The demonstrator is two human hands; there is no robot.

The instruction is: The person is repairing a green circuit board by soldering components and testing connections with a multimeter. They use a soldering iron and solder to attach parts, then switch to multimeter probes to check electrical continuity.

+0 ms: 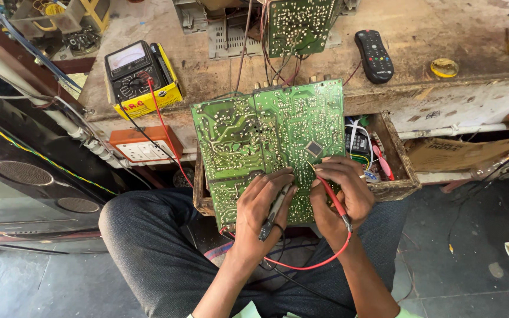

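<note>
Probes (331, 197) on circuit board (248, 135) (both hands)

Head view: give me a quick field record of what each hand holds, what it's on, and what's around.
left hand: holds a black probe, tip on the board
right hand: holds a red probe, tip on the board
circuit board: green, solder side up, leaning over an open wooden drawer
meter: analog, on a yellow box, on the bench at left; red and black leads run from it
socket box: orange, on the bench front
remote control: black, on the bench at right
second board: upright behind
</note>
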